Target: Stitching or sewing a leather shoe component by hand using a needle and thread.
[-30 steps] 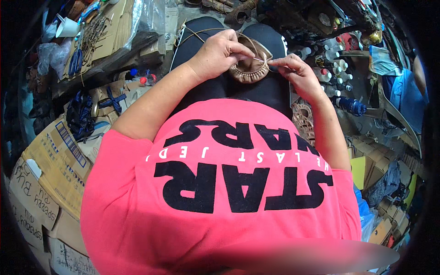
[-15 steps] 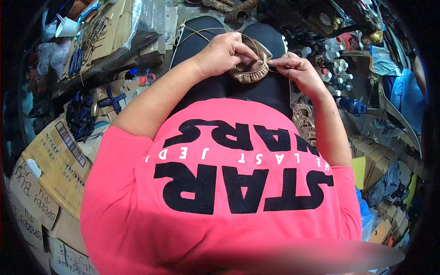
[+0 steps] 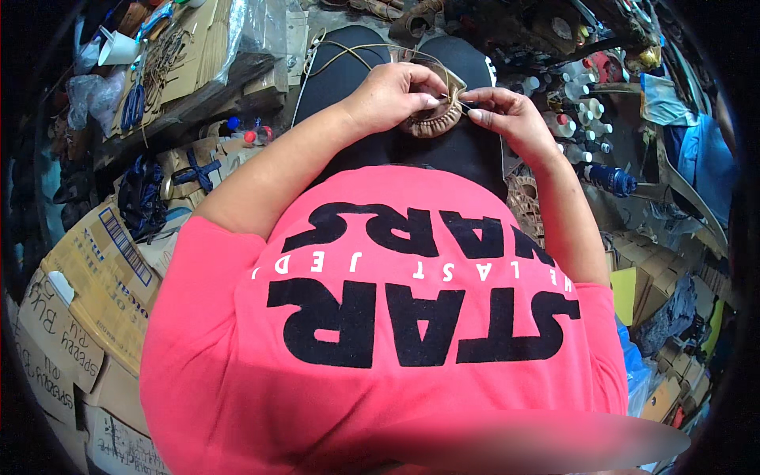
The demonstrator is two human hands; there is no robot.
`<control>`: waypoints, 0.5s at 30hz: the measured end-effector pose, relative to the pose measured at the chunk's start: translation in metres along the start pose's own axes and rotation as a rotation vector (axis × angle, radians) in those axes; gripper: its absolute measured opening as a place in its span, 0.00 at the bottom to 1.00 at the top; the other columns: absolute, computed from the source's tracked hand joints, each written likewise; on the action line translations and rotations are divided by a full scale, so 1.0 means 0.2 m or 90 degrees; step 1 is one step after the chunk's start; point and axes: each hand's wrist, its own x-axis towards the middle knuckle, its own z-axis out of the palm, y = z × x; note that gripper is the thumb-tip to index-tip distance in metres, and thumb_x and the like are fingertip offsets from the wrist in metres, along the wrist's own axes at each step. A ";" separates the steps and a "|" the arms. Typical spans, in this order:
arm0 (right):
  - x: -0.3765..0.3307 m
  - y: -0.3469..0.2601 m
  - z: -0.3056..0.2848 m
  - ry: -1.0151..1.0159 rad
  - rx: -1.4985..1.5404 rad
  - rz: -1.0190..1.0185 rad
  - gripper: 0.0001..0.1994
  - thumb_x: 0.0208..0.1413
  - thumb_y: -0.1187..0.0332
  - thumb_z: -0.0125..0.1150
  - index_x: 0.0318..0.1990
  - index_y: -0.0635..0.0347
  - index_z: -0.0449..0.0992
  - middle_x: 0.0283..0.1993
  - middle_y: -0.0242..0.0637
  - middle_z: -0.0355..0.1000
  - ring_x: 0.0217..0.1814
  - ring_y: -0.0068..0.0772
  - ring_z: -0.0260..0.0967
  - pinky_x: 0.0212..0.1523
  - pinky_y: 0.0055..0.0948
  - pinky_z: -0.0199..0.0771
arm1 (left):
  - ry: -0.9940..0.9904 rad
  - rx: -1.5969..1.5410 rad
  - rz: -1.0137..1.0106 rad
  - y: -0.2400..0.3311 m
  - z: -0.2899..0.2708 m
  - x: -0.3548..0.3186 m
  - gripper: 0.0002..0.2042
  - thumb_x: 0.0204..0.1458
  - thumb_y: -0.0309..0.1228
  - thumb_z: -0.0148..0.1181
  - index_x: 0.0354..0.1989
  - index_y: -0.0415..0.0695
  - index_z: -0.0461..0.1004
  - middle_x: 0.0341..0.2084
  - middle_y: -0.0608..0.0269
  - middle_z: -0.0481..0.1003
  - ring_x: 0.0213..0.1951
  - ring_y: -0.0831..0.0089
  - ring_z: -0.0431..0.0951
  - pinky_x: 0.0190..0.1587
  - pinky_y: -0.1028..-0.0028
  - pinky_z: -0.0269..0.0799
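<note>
On my lap lies a tan leather shoe upper, its curved front edge gathered into small pleats. My left hand is closed over its left and upper side, thumb and fingers pinching near the stitched edge. At the right of that edge, my right hand is closed, its thumb and fingers pinching a thin, needle-like piece beside the leather. A long tan cord loops over my left knee and runs behind my left hand toward the upper. My left fingers hide part of the leather.
Plastic bottles crowd the floor at the right, near a dark blue bottle. Cardboard boxes are piled at the left. Blue-handled scissors and a white cup are at the upper left.
The shoe upper has tilted, and its top edge now stands closer to my right fingers. My left fingers have shifted slightly left; my right thumb has come lower beside the leather.
</note>
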 end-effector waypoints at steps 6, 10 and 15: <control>0.06 0.01 -0.01 0.023 -0.085 0.011 0.06 0.48 0.71 0.65 0.33 0.62 0.77 0.33 0.27 0.74 0.36 0.15 0.66 0.39 0.18 0.67 | -0.003 0.027 0.033 -0.01 0.05 0.06 0.06 0.46 0.25 0.60 0.33 0.40 0.76 0.25 0.69 0.73 0.30 0.82 0.70 0.36 0.80 0.67; 0.06 0.03 -0.06 0.021 -0.051 -0.012 0.07 0.47 0.70 0.66 0.30 0.62 0.75 0.29 0.27 0.72 0.33 0.15 0.65 0.36 0.18 0.66 | 0.036 0.200 0.116 0.01 -0.02 0.04 0.03 0.43 0.26 0.63 0.27 0.41 0.77 0.25 0.65 0.72 0.32 0.75 0.71 0.37 0.78 0.66; 0.00 0.05 -0.10 0.044 0.027 0.008 0.07 0.48 0.69 0.66 0.32 0.60 0.75 0.28 0.24 0.69 0.33 0.16 0.66 0.37 0.17 0.65 | 0.048 0.294 0.144 0.04 -0.05 0.00 0.05 0.46 0.26 0.60 0.30 0.40 0.75 0.24 0.62 0.72 0.30 0.74 0.72 0.35 0.76 0.67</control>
